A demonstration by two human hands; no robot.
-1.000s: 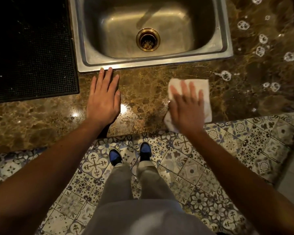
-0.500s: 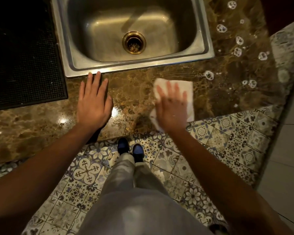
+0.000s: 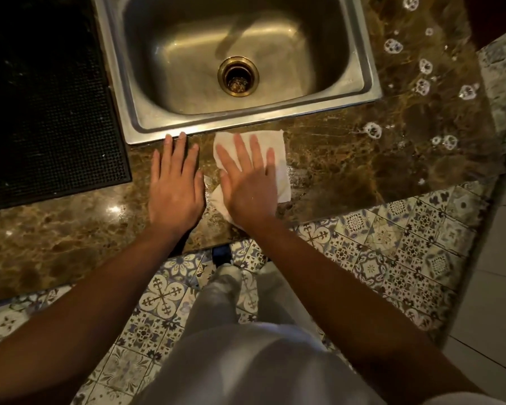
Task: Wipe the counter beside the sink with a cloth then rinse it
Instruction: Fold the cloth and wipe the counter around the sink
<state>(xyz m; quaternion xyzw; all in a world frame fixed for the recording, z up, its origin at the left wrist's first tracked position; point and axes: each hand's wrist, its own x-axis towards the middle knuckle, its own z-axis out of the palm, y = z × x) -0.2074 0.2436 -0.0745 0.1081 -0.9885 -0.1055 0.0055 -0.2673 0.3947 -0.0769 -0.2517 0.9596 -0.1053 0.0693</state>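
Note:
A white cloth (image 3: 279,159) lies flat on the brown marble counter (image 3: 348,165) just in front of the steel sink (image 3: 360,92). My right hand (image 3: 247,182) presses down on the cloth with fingers spread, covering its left half. Right beside it, my left hand (image 3: 174,185) rests flat on the counter, fingertips touching the sink's front rim, holding nothing. Several white foam blobs (image 3: 373,130) dot the counter to the right of the sink. The sink basin is dry-looking, with a brass drain (image 3: 238,76).
A black textured mat (image 3: 41,112) covers the counter left of the sink. The counter's front edge runs just below my wrists, with patterned floor tiles (image 3: 392,252) and my legs beneath. The counter ends at the right near a pale wall.
My right hand has slid the cloth leftward along the counter until it sits next to my left hand. The left hand stays planted; the view has shifted slightly.

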